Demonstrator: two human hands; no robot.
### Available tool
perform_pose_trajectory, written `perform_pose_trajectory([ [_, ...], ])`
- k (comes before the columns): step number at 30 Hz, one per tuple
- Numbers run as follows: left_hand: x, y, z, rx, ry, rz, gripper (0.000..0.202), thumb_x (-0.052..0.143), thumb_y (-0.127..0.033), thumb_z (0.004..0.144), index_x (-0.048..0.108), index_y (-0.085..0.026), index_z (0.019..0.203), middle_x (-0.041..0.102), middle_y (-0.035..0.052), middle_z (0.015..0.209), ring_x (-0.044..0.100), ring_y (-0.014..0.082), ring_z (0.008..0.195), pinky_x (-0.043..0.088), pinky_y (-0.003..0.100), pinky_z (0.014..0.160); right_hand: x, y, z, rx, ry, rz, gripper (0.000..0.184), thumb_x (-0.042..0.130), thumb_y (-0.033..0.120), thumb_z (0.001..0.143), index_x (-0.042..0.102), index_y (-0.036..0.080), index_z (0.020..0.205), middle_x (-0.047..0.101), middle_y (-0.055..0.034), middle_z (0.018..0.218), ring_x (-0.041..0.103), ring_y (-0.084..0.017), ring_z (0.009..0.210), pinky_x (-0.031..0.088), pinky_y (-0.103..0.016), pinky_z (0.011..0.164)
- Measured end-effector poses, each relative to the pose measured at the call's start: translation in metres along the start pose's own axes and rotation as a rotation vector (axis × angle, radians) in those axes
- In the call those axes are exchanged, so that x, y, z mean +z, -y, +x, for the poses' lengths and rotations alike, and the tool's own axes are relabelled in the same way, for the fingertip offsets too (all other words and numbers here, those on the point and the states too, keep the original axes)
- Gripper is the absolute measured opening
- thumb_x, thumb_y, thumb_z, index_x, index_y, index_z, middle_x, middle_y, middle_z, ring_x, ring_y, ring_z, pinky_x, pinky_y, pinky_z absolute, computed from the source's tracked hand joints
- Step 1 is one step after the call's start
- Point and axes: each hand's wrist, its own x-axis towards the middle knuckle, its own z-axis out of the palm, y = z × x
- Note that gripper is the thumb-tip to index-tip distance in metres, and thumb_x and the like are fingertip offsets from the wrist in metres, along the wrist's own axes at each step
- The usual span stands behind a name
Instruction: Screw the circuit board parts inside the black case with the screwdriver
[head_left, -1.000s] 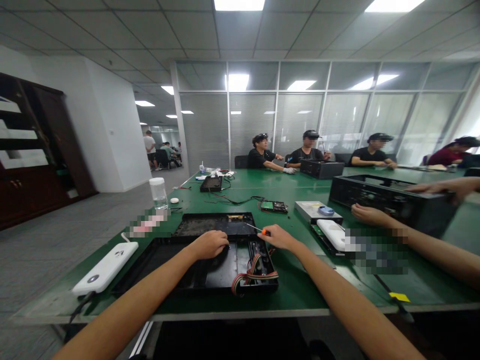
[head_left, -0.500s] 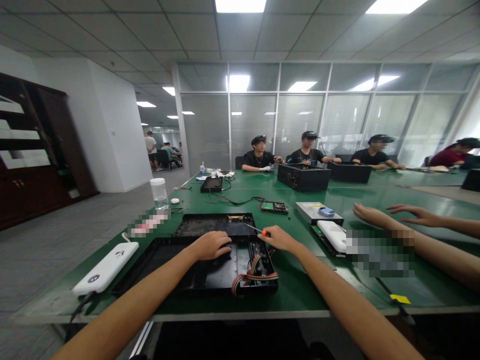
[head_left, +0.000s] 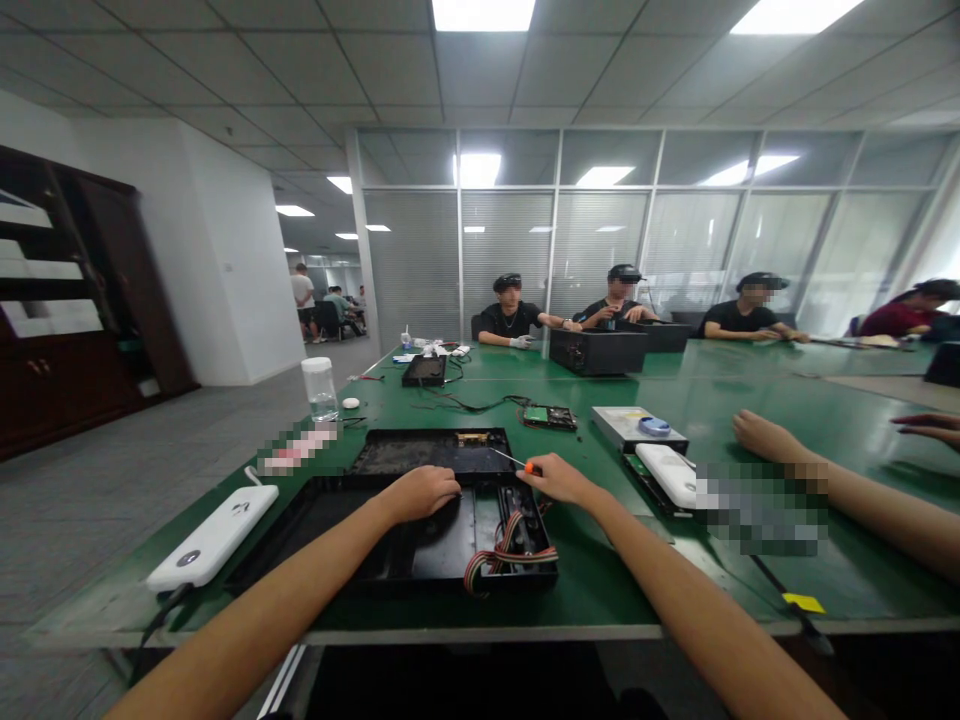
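Note:
My right hand [head_left: 559,479] is closed around a screwdriver [head_left: 532,467] with an orange handle and a thin metal shaft. The shaft points left and away, over a black metal panel [head_left: 409,455] with a brass-coloured part at its far right. In front of me is a shallow black metal case [head_left: 352,550]. Over its far part rests my left hand [head_left: 421,493], fingers curled down and together; whatever they hold, if anything, is hidden. A striped ribbon cable [head_left: 499,555] hangs over the case's near right corner.
To the left are a white power bank [head_left: 214,535] and a clear jar [head_left: 320,390]. At right lie a flat metal drive [head_left: 630,425], a white device [head_left: 666,474] and a co-worker's arm [head_left: 840,480]. A circuit board [head_left: 549,416] sits beyond. Across the table, people sit by a black computer case [head_left: 598,352].
My left fingers have curled closer together. My right hand and the screwdriver have barely moved. The neighbour's hands have shifted right, and the black computer cases across the table have moved left.

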Motion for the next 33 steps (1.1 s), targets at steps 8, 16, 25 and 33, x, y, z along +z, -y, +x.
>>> perform_pose_trajectory([
  [8, 0.003, -0.002, 0.003, 0.084, -0.011, 0.04, 0.028, 0.04, -0.016, 0.085, 0.05, -0.021, 0.11, 0.052, 0.006, 0.098, 0.051, 0.0146, 0.083, 0.04, 0.025, 0.076, -0.003, -0.005, 0.001, 0.02, -0.065, -0.04, 0.036, 0.042, 0.045, 0.078, 0.057, 0.016, 0.065, 0.054, -0.0014, 0.057, 0.047, -0.012, 0.055, 0.03, -0.022, 0.054],
  [16, 0.013, 0.005, 0.004, 0.069, -0.016, -0.036, 0.023, 0.038, -0.013, 0.085, 0.059, -0.016, 0.093, 0.056, 0.0065, 0.091, 0.051, 0.0145, 0.084, 0.041, 0.024, 0.077, -0.001, -0.027, 0.007, 0.182, -0.349, 0.105, 0.026, 0.043, 0.02, 0.066, 0.039, 0.017, 0.092, 0.047, -0.0002, 0.073, 0.043, -0.013, 0.061, 0.035, -0.024, 0.059],
  [25, 0.009, 0.004, 0.001, -0.012, -0.052, -0.228, 0.021, 0.041, -0.016, 0.083, 0.059, -0.015, 0.095, 0.054, 0.0056, 0.088, 0.05, 0.0136, 0.085, 0.039, 0.024, 0.08, -0.011, -0.03, 0.007, 0.112, -0.317, 0.263, 0.032, 0.037, 0.033, 0.077, 0.045, 0.017, 0.104, 0.057, -0.0021, 0.074, 0.051, -0.014, 0.06, 0.039, -0.026, 0.06],
  [33, 0.007, 0.001, 0.004, -0.01, -0.038, -0.198, 0.021, 0.033, -0.016, 0.087, 0.054, -0.016, 0.091, 0.051, 0.0057, 0.088, 0.048, 0.0139, 0.084, 0.039, 0.025, 0.079, -0.019, -0.026, 0.007, 0.186, -0.428, 0.331, 0.047, 0.028, 0.053, 0.081, 0.053, 0.016, 0.066, 0.051, -0.0013, 0.058, 0.049, -0.014, 0.057, 0.036, -0.023, 0.055],
])
